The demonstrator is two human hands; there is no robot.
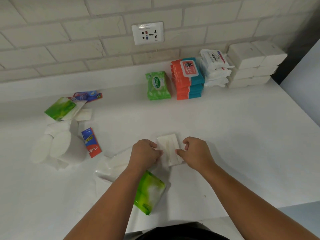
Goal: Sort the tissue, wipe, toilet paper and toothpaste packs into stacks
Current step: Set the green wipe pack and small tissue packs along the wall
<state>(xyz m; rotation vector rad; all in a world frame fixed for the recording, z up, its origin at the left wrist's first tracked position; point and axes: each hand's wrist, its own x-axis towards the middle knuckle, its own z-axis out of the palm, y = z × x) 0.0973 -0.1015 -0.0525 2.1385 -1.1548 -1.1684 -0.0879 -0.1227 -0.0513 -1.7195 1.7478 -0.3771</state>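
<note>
A white tissue pack [168, 148] lies flat mid-counter, gripped at both sides. Sorted stacks stand by the wall: green wipes [157, 86], orange-teal wipes [188, 78], white wipes [214, 68], white tissues [251, 64]. Toilet rolls [57, 148], toothpaste boxes [91, 142] and green packs [149, 192] lie loose at left and near.

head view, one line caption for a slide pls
Both hands, left and right, grip a white tissue pack on the counter, sorted stacks behind.
</note>
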